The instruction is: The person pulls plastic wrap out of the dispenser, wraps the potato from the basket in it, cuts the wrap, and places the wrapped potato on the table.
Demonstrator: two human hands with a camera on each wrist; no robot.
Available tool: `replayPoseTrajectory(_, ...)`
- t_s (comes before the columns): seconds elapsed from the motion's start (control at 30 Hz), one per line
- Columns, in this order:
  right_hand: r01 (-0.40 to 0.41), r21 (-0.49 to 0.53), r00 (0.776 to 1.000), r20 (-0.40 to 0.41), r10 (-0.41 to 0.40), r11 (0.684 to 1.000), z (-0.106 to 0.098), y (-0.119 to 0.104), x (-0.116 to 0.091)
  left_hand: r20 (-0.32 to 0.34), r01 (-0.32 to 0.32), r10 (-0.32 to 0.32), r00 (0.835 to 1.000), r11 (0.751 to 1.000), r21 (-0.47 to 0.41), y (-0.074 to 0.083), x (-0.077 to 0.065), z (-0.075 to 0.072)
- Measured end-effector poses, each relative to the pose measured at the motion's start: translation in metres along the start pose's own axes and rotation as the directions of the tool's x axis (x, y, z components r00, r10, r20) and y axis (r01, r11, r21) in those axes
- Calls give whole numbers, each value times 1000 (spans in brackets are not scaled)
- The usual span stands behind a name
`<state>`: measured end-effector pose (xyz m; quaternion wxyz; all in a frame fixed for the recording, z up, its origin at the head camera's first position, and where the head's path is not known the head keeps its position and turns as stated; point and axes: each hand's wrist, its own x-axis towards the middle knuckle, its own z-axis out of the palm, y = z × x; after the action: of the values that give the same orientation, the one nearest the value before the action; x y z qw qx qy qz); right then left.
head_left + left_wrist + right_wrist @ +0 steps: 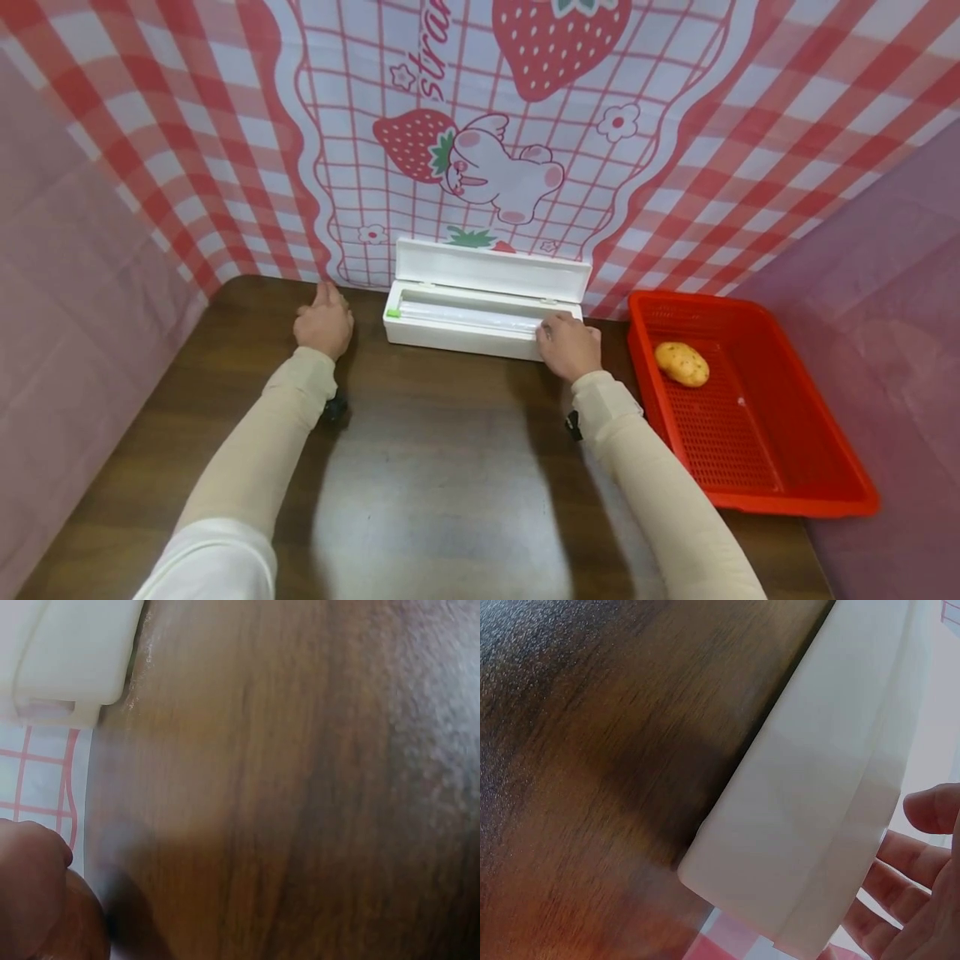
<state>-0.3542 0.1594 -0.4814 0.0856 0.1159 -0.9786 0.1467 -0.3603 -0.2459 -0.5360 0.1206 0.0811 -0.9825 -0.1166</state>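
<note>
A long white cling film box (457,335) stands at the table's back edge with its lid (491,271) raised. A clear roll of film (465,315) lies inside it, and a small green slider (393,314) sits at its left end. My right hand (570,343) is at the box's right end, fingers reaching over the front rim. In the right wrist view its thumb stands apart from the fingers (904,889), whose tips are hidden behind the rim. My left hand (325,321) is left of the box over the table's back edge, holding nothing.
On the right a red plastic basket (813,425) holds a potato (682,364). Behind the brown wooden table (435,467) hangs a red-and-white checked cloth (675,167) with strawberry prints. Pinkish cloth (82,317) hangs along the left side.
</note>
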Motion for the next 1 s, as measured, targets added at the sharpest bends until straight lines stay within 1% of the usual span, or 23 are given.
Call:
replayPoseTrajectory(0.1, -3, 2, 1000, 4, 3, 1000, 1, 0, -3, -20, -18, 19, 1000, 1000, 15, 0, -2, 1)
replayPoseTrajectory(0.23, 0, 9, 1000, 6, 0, 1000, 1, 0, -6, -66, -39, 40, 997, 999, 18, -1, -6, 1)
replayPoseTrajectory(0.33, 7, 11, 1000, 6, -7, 1000, 1, 0, -7, -107, -41, 41, 993, 999, 6, -2, -8, 0)
replayPoseTrajectory(0.4, 8, 11, 1000, 2, -8, 1000, 1, 1, -7, -116, -34, 33, 993, 999, -6, -2, -10, -1)
replayPoseTrajectory(0.53, 4, 16, 1000, -10, -4, 1000, -2, 2, -6, -87, -3, 1, 996, 1000, -22, -2, -13, -1)
replayPoseTrajectory(0.63, -1, 18, 1000, -8, 1, 1000, -2, 2, -5, -66, 4, -7, 998, 999, -47, -3, -16, 0)
replayPoseTrajectory(0.8, 7, 11, 1000, 2, -7, 1000, 0, 3, -3, -77, -4, -3, 997, 995, -95, -5, -22, 1)
replayPoseTrajectory(0.87, 15, 6, 1000, 0, -15, 1000, 0, 3, -2, -78, 2, -11, 997, 993, -114, -5, -23, 0)
replayPoseTrajectory(1.0, 27, -4, 1000, -7, -27, 1000, -1, 3, 0, -40, 32, -39, 998, 988, -150, -6, -25, -3)
